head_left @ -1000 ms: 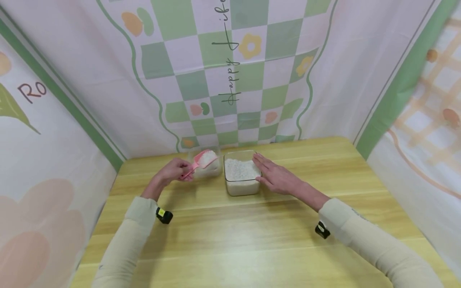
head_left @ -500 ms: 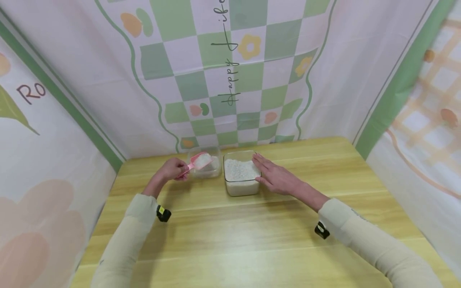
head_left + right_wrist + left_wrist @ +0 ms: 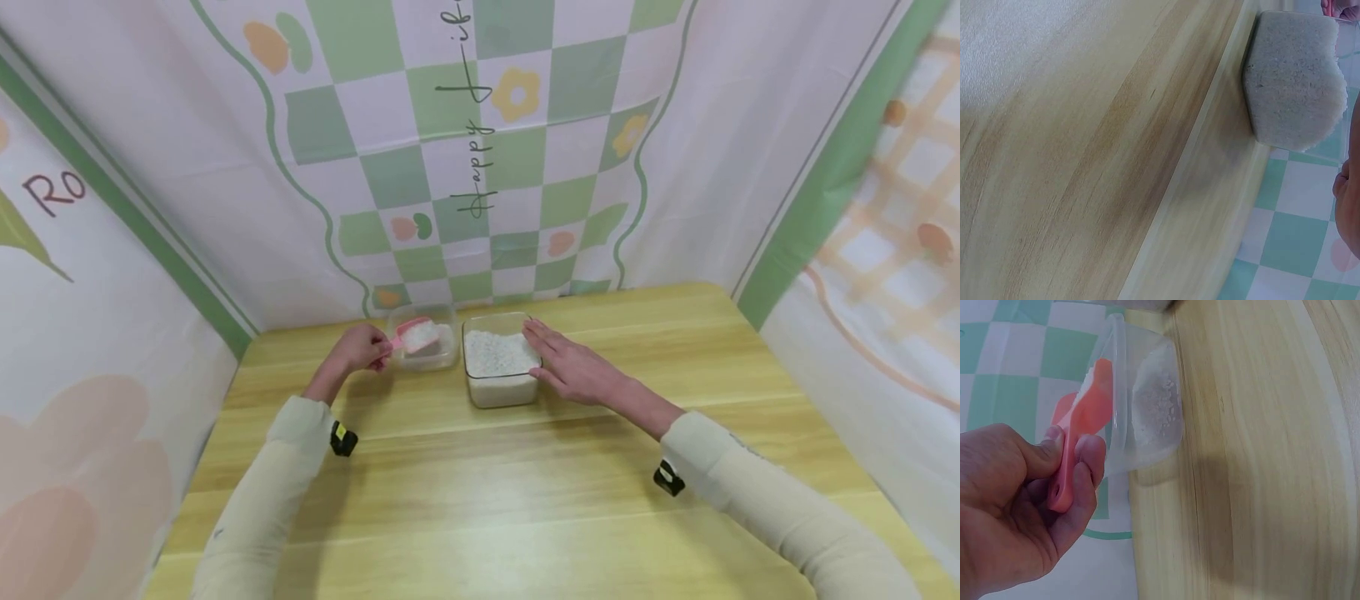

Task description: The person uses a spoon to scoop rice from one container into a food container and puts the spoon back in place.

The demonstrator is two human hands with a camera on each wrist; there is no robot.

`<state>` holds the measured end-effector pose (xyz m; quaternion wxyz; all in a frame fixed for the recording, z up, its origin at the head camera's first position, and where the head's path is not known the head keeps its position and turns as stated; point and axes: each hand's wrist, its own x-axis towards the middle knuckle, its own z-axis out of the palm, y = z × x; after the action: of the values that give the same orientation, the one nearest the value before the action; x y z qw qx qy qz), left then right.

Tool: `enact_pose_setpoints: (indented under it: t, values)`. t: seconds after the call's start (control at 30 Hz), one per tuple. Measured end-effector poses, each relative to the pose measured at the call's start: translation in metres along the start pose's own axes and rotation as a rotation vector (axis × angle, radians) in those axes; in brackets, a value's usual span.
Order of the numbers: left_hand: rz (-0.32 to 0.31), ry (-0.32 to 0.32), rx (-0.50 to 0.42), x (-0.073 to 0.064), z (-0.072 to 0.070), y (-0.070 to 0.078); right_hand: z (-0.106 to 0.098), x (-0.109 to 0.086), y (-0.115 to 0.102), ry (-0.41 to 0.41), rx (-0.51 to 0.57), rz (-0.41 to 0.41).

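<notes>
My left hand (image 3: 362,348) pinches the handle of a pink scoop (image 3: 1071,456) between thumb and fingers. White rice (image 3: 422,334) fills the scoop's bowl, which is over the opening of a clear plastic container (image 3: 1121,387). Some rice grains show through that container's wall in the left wrist view. To its right stands a glass container (image 3: 504,392), filled with white rice well up its walls. My right hand (image 3: 576,363) rests with extended fingers against the right rim of this glass container; in the right wrist view only part of the hand shows at the edge.
Both containers stand near the back of a wooden table (image 3: 480,500). Behind it hangs a green and white checked curtain (image 3: 517,192), close to the table's back edge. More printed cloth (image 3: 90,333) hangs at the sides.
My left hand has moved slightly left, drawing the rice-filled scoop left and lower over the plastic container. The right hand stays at the glass container.
</notes>
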<state>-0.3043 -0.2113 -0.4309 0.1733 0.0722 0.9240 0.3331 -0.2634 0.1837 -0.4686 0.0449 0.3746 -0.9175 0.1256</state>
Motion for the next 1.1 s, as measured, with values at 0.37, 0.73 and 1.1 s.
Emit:
enact_pose_setpoints:
  t: [0.37, 0.73, 1.1]
  values:
    - [-0.011, 0.028, 0.165, 0.0021, -0.0019, 0.0004, -0.0009, 0.0000, -0.0002, 0.001, 0.000, -0.005]
    - [-0.010, 0.061, 0.320, -0.0008, -0.0022, 0.0018, 0.0005, -0.0008, -0.0002, 0.002, 0.000, -0.004]
    - [-0.007, 0.118, 0.408, -0.0045, -0.0035, 0.0019, -0.0003, -0.0008, -0.0011, -0.011, -0.006, 0.004]
